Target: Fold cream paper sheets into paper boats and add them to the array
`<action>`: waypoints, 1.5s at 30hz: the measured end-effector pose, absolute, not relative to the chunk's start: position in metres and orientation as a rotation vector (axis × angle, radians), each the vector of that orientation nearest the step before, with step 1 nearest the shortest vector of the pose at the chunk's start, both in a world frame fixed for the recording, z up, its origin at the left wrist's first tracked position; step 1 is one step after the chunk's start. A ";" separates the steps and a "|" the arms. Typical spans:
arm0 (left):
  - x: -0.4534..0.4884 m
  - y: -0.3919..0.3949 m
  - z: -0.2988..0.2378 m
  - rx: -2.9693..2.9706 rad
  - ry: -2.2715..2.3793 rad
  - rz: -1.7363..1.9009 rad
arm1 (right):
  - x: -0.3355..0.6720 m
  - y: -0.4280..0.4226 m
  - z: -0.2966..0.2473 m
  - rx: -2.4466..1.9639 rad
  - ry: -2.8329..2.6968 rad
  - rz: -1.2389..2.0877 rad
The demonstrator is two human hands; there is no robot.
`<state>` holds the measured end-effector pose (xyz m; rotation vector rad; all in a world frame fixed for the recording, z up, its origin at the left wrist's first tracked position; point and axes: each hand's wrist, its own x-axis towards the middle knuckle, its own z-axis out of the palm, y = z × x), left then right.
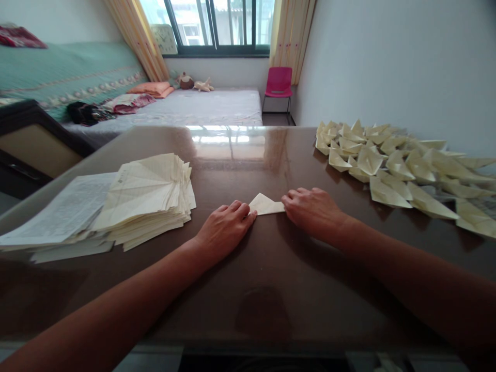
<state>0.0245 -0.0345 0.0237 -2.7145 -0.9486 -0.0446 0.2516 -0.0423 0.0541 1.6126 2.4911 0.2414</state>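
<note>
A small piece of folded cream paper [265,205] with a pointed peak lies on the table between my hands. My left hand [228,222] grips its left end with fingers curled and the thumb along the lower edge. At the other end, my right hand [310,206] has its fingers closed over the paper's right tip. To the left rests a thick stack of cream paper sheets [143,191], the top one creased. Many folded paper boats [395,165] stand in rows at the right.
The glossy brown table [263,268] reflects the window. Printed white sheets [73,201] lie beside the stack. Beyond the table are a bed [225,106], a pink chair [279,82] and, at the left, a dark wooden piece of furniture [39,139]. A wall [387,62] runs along the right.
</note>
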 end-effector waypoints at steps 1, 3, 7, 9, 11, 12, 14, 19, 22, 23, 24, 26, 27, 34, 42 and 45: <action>0.025 -0.034 0.023 -2.725 -0.950 -0.050 | 0.256 -0.037 0.053 1.647 2.503 0.227; 0.024 -0.033 0.023 -2.739 -0.957 -0.061 | 0.263 -0.028 0.050 1.679 2.528 0.167; 0.024 -0.033 0.023 -2.742 -0.961 -0.088 | 0.277 -0.013 0.044 1.689 2.579 -0.082; 0.023 -0.033 0.023 -2.735 -0.956 -0.096 | 0.281 -0.008 0.041 1.688 2.627 -0.242; 0.023 -0.033 0.022 -2.722 -0.949 -0.107 | 0.282 -0.003 0.039 1.682 2.668 -0.409; 0.023 -0.032 0.021 -2.714 -0.946 -0.117 | 0.281 -0.002 0.038 1.678 2.684 -0.485; 0.022 -0.032 0.020 -2.697 -0.951 -0.147 | 0.279 -0.001 0.036 1.680 2.717 -0.597; 0.022 -0.029 0.019 -2.660 -1.043 -0.292 | 0.270 -0.007 0.034 1.643 2.866 -0.699; 0.022 -0.025 0.018 -2.658 -1.085 -0.411 | 0.267 -0.012 0.032 1.499 2.964 -0.796; 0.022 -0.024 0.017 -2.664 -1.086 -0.441 | 0.266 -0.013 0.032 1.448 2.996 -0.810; 0.022 -0.022 0.016 -2.677 -1.080 -0.460 | 0.266 -0.014 0.031 1.396 3.032 -0.809; 0.022 -0.021 0.014 -2.718 -1.059 -0.458 | 0.263 -0.015 0.031 1.292 3.113 -0.776; 0.023 -0.020 0.012 -2.739 -1.051 -0.448 | 0.262 -0.016 0.032 1.241 3.153 -0.753; 0.023 -0.021 0.010 -2.792 -1.058 -0.378 | 0.258 -0.018 0.033 1.321 3.153 -0.807; 0.024 -0.021 0.008 -2.776 -1.055 -0.384 | 0.259 -0.013 0.026 1.603 2.883 -1.313; 0.025 -0.022 0.010 -2.759 -1.070 -0.423 | 0.259 -0.016 0.028 1.493 3.015 -1.287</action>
